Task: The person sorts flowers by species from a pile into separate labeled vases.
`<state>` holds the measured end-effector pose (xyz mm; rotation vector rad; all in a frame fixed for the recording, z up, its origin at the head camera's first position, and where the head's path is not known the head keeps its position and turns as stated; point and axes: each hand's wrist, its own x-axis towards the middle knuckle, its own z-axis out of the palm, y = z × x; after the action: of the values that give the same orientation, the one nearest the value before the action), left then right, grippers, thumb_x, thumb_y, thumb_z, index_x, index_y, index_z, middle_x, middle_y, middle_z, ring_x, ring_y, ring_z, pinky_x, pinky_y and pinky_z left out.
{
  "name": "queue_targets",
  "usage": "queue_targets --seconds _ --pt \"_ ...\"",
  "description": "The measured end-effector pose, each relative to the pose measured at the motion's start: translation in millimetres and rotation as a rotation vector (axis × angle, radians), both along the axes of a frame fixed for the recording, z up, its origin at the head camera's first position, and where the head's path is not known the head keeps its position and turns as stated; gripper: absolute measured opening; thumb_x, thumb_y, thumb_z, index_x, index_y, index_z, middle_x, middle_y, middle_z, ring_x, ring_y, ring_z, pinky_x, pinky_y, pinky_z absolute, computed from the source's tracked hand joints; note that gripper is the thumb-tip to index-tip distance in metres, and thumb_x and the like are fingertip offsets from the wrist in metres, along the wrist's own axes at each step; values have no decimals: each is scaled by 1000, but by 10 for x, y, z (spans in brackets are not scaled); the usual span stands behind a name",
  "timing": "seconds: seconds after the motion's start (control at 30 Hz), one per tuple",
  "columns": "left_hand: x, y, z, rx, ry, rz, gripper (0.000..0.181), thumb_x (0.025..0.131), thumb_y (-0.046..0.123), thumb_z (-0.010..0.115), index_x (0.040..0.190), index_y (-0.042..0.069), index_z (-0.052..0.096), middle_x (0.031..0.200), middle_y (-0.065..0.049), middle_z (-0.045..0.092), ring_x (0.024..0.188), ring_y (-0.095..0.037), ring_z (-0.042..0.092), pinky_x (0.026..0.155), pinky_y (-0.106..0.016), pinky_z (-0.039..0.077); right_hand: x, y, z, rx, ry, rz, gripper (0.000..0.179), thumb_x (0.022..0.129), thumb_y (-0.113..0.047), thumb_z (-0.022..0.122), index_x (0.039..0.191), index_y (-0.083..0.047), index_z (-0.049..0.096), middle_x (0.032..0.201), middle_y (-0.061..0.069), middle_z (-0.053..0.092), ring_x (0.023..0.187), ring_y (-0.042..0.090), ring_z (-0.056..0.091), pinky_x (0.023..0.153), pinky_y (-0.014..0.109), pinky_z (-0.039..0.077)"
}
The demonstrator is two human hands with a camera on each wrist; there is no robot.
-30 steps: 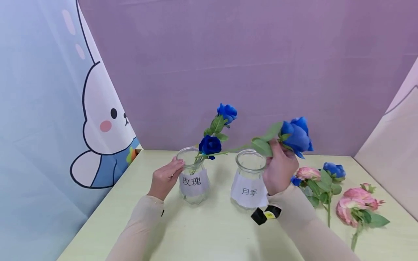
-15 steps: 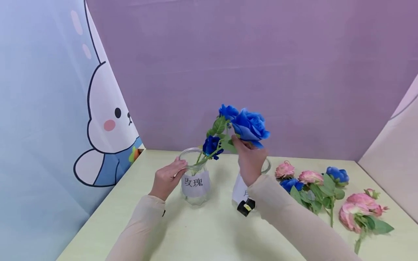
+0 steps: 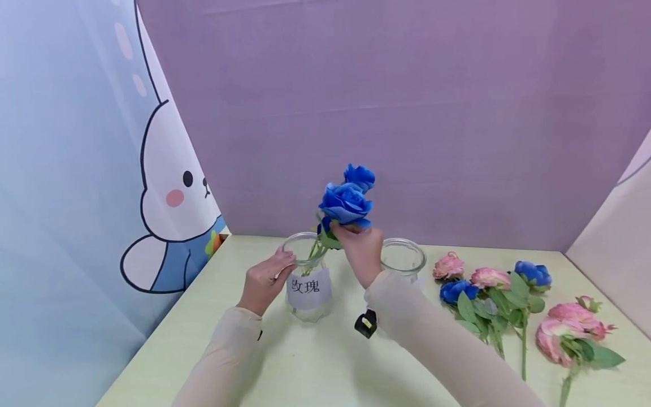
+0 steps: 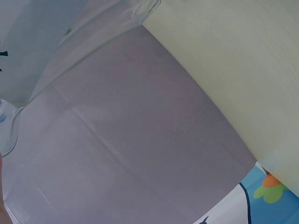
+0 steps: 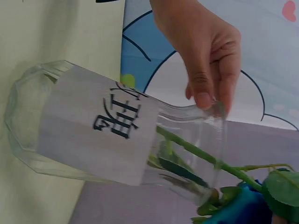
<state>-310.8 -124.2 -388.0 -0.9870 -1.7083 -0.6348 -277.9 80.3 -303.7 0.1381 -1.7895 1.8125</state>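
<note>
My left hand (image 3: 265,281) pinches the rim of a clear glass vase (image 3: 308,312) with a white paper label; the right wrist view shows the thumb (image 5: 204,99) against the glass. In my right hand (image 3: 360,252) is a large blue artificial rose (image 3: 346,204), gripped just below its bloom over the vase's right side. Behind it another blue rose (image 3: 361,176) leans out of the same vase. Green stems (image 5: 191,148) run through the vase's neck. The left wrist view mostly shows the backdrop, with glass (image 4: 10,133) at its left edge.
A second glass vase (image 3: 403,271) stands to the right, its front partly behind my right sleeve. Pink flowers (image 3: 567,328) and blue flowers (image 3: 531,274) lie on the right of the pale table (image 3: 315,373). A purple backdrop (image 3: 407,113) rises behind.
My right hand has carried the blue rose leftward from above the second vase to the labelled left vase, and the bloom now overlaps the flowers there. My left hand stays at the rim.
</note>
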Motion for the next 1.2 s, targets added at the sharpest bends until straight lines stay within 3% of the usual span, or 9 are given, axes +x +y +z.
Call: queue_targets --seconds 0.2,0.4,0.5,0.6,0.77,0.83,0.93,1.07,1.2 --pt "14 27 9 6 0 -5 33 92 25 60 92 -5 73 91 -19 72 81 -32 71 68 -41 59 -36 -19 -108 -15 -131 35 11 76 -3 73 71 1 65 62 2 65 59 6 60 60 20 51" --pt "45 54 12 -8 -14 -10 39 94 29 55 92 -5 74 90 -18 72 81 -32 71 67 -40 58 -65 -44 -199 -76 -264 58 26 74 -3 74 64 -10 52 56 -6 54 57 7 54 60 21 48" --pt "56 65 19 -7 -16 -9 33 92 26 59 92 -4 74 90 -18 72 81 -31 71 67 -39 59 -76 -68 -231 -69 -293 77 15 74 -3 75 71 -5 61 64 0 65 62 9 62 66 24 56" --pt "56 77 30 -2 -19 -10 18 79 10 75 91 -4 74 90 -18 72 81 -31 71 68 -40 59 -88 -97 -249 -68 -295 100 15 76 -2 75 86 4 66 79 12 72 72 16 69 72 31 60" --pt "27 91 35 2 -22 -6 35 57 -8 84 90 -4 74 90 -18 72 81 -32 71 67 -40 59 -114 -123 -270 -20 -276 42 16 77 -6 76 87 5 68 80 14 72 73 20 70 72 32 59" --pt "14 89 29 2 -26 -11 33 59 -6 84 91 -5 73 91 -18 72 82 -32 71 68 -40 59 -112 -119 -275 -6 -272 15 16 78 -7 76 86 5 69 79 14 72 74 21 70 72 32 59" --pt "-1 67 3 2 -28 -14 23 72 5 80 92 -5 73 92 -18 72 82 -32 71 68 -40 59 -73 -95 -261 13 -281 19 17 80 -7 75 90 7 71 84 16 72 79 27 71 73 32 60" --pt "-8 21 -38 12 -39 -1 27 87 21 66 92 -4 74 91 -17 72 81 -31 71 68 -39 59 8 -14 -213 27 -329 116 18 82 -3 72 96 10 70 90 20 71 78 26 71 72 32 60" --pt "-5 0 -50 11 -49 7 21 83 15 72 93 -4 74 92 -17 72 83 -31 71 70 -39 59 108 178 -154 139 -431 269 20 84 -4 69 100 8 69 85 16 71 62 15 66 60 28 59"
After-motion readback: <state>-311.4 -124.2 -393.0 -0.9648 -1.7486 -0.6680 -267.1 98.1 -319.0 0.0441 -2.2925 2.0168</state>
